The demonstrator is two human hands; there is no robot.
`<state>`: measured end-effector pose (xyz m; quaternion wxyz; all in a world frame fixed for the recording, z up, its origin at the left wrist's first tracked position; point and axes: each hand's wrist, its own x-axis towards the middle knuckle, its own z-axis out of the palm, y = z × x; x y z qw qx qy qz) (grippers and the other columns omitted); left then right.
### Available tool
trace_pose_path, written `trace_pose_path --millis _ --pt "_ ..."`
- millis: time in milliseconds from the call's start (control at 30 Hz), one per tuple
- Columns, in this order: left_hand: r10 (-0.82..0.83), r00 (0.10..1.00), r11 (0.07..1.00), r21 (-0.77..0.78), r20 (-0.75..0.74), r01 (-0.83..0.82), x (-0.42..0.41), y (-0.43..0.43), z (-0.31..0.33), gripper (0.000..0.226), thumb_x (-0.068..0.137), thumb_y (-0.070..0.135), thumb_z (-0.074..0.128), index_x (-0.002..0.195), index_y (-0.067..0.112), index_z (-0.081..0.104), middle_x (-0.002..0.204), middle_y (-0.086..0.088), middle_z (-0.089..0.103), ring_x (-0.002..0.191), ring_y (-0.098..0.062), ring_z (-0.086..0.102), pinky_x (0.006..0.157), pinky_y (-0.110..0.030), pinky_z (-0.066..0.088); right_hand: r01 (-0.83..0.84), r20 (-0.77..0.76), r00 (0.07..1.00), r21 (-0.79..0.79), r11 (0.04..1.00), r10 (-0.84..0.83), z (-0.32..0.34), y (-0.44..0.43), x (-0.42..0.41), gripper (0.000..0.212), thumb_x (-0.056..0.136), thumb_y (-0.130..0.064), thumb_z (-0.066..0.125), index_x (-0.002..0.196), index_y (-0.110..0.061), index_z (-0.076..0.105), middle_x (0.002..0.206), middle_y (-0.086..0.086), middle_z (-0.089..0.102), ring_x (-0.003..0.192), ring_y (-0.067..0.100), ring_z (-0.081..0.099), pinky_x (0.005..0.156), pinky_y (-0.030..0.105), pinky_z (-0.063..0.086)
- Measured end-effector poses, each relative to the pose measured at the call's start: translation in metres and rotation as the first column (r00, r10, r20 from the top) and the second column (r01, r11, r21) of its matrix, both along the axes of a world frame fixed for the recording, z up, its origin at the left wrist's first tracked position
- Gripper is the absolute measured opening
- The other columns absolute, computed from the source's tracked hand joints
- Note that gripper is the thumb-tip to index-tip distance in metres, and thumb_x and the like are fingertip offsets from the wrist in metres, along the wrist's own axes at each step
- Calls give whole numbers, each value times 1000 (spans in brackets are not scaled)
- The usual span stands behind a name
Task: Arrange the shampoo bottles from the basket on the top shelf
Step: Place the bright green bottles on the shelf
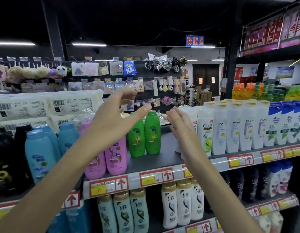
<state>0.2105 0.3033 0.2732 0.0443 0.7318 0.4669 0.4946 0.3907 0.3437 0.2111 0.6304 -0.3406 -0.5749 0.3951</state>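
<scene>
The left hand is raised with fingers and thumb spread wide, gripping nothing. Its forefinger tip lies just above the caps of two green shampoo bottles; whether it touches them I cannot tell. The right hand is up beside it, fingers straight and loosely apart, holding nothing, in front of two white Clear bottles. The green pair stands upright, side by side, on the top shelf, with bare shelf between it and the Clear bottles. To its left are two pink bottles, then three blue bottles. Right of the Clear bottles stand four Pantene bottles and three blue-capped white bottles.
</scene>
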Motion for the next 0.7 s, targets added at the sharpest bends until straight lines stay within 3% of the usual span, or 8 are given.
trace_pose_path --millis 67,133,267,500,700 --pt "-9 987 999 -44 162 16 -4 -24 -13 64 69 77 59 124 44 53 119 29 59 107 18 55 85 -14 41 -20 -15 1000 -25 999 19 -2 -21 4 70 78 -73 52 139 -39 42 141 -16 53 127 0 51 114 35 36" --pt "-4 965 996 -87 263 28 -10 -43 -27 61 67 83 56 118 49 54 113 32 62 102 24 55 82 -16 42 -34 -39 999 -62 997 32 -2 -44 9 71 78 -75 53 139 -38 43 143 -13 53 130 5 50 116 37 34" --pt "-14 944 984 -163 329 71 -21 -71 -50 61 70 85 58 118 48 58 120 27 65 113 6 61 101 -37 48 -90 -125 990 -176 980 68 -1 -76 16 57 100 -47 36 147 -14 38 147 2 51 134 15 49 118 39 32" --pt "89 913 964 -264 398 21 -42 -130 -95 46 67 85 63 103 56 67 120 24 68 115 0 64 103 -43 46 -238 -181 965 -300 924 190 -39 -127 -3 63 94 -48 35 147 -15 41 139 2 59 129 12 54 116 37 37" --pt "168 882 953 -300 440 -32 -65 -171 -120 46 66 85 64 101 56 67 120 22 68 115 -1 64 102 -42 46 -312 -225 945 -406 859 237 -55 -151 -32 49 103 -38 31 145 -14 42 141 4 57 132 14 52 117 37 35"
